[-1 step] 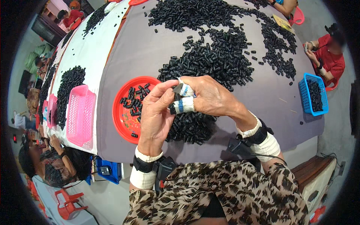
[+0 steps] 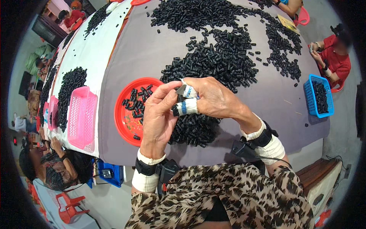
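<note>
My left hand (image 2: 158,118) and my right hand (image 2: 219,97) meet above the table, beside a heap of small black cylindrical parts (image 2: 198,131). Thumb and forefinger of my left hand pinch a small black part (image 2: 179,97), mostly hidden by the fingers. Against it, my right hand's fingers are curled, wearing white finger wraps (image 2: 187,107) with blue marks. A dark, flat-looking piece shows at the right fingertips; its kind is not clear. Just left of my left hand lies a round red tray (image 2: 119,110) with loose black parts in it.
Larger heaps of black parts (image 2: 213,65) spread over the grey tablecloth (image 2: 129,57). A pink basket (image 2: 82,118) stands at left, a blue basket (image 2: 319,95) with black parts at right. A person in red (image 2: 337,57) sits at the right edge; other people sit along the left.
</note>
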`<state>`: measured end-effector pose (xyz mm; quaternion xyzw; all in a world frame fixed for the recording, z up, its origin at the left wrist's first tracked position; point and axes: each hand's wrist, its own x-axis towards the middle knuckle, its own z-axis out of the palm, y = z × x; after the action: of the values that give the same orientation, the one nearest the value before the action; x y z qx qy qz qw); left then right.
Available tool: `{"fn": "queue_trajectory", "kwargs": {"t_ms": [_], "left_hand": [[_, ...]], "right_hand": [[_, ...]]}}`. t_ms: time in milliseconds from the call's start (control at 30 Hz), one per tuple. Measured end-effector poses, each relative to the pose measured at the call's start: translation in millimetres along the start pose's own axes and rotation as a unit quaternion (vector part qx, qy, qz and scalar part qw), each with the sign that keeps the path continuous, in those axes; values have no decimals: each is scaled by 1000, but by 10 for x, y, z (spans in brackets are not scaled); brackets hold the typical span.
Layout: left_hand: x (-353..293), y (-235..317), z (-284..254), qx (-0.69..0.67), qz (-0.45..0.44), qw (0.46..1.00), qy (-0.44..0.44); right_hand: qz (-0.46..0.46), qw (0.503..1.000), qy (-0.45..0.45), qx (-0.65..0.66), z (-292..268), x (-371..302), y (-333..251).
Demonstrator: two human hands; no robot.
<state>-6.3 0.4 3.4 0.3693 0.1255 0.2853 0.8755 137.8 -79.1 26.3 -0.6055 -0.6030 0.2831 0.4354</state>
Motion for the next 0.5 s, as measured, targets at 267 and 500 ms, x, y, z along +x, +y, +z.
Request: {"fn": "queue_trajectory", "kwargs": {"t_ms": [267, 500], "left_hand": [[1, -12, 21, 20, 11, 1000, 10], [12, 0, 63, -31, -3, 999, 9]], "right_hand": [[10, 1000, 0, 21, 18, -27, 21], [2, 998, 16, 61, 46, -14, 116]]}}
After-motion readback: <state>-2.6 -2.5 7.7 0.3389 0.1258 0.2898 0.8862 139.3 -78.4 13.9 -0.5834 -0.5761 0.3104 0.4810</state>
